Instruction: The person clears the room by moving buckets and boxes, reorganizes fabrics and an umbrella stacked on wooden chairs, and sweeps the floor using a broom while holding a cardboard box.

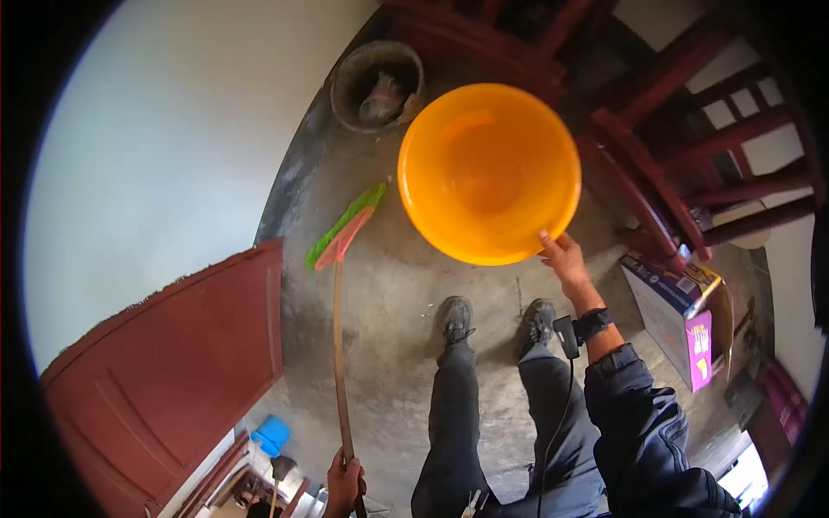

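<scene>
An orange plastic basin (490,173) hangs over the floor in the upper middle, its inside facing up. My right hand (563,259) grips its lower right rim, thumb over the edge. At the bottom left, my left hand (344,483) is wrapped round the wooden handle of a broom (339,345). The broom's head, with green bristles and a pinkish-red base, rests on the floor left of the basin. A black band with a small device and cable is on my right wrist.
A round bin (345,82) with a bag inside stands by the wall. Dark red wooden furniture (648,173) fills the upper right, with a cardboard box (669,315) below it. A red door (173,371) is at left, and a blue container (270,435) lies beyond it.
</scene>
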Motion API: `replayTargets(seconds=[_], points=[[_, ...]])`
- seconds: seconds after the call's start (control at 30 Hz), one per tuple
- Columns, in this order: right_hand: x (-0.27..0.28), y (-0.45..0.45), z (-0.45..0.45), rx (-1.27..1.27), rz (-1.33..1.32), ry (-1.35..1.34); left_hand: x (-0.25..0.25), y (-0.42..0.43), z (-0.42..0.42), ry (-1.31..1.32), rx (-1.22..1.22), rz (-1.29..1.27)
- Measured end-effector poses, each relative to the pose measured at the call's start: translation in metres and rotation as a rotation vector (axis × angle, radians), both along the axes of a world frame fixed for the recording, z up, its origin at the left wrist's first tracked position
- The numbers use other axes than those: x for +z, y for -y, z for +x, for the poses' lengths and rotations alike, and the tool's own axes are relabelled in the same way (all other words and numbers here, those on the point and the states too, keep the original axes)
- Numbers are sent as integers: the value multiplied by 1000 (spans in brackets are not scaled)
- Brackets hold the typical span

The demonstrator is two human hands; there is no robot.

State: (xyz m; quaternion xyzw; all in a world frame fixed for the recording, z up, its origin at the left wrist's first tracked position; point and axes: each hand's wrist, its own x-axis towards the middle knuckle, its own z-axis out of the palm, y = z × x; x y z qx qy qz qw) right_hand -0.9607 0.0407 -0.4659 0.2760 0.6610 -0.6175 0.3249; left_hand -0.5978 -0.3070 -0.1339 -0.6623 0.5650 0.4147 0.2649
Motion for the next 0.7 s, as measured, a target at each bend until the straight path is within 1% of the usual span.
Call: replayTargets(seconds=[0.03, 0.07, 0.13, 0.17, 0.23, 0.37, 0.4, 0.43, 0.47, 0.53, 0.6, 0.63, 0.7], points=[[-9, 12, -4, -120, -33, 81, 2, 3, -6, -16, 12, -12], [-18, 24, -4, -198, -78, 73, 1, 13, 3, -38, 19, 8], [-47, 32, 4, -321, -185, 23, 5, 19, -16, -41, -2, 8], [-29, 34, 8, -325, -207, 19, 10, 20, -18, -57, -25, 26], [-32, 36, 37, -405, -192, 43, 10, 30, -23, -73, -89, 31], [19, 2, 133, -476, -331, 17, 13, 48, -16, -169, -220, 8], [28, -15, 161, -455, -304, 59, 6, 55, -22, -198, -270, -1], [56, -16, 184, -531, -323, 30, 0, 65, -25, -231, -314, -9], [96, -13, 193, -589, -203, 85, -5, 76, -37, -272, -433, 3], [135, -35, 234, -595, -207, 128, -15, 79, -66, -213, -443, -53], [162, -62, 273, -626, -171, 174, -32, 77, -87, -262, -432, -20], [163, -81, 292, -652, -148, 206, -43, 62, -98, -263, -437, -27], [192, -102, 317, -687, -90, 213, -57, 38, -110, -268, -454, -27]])
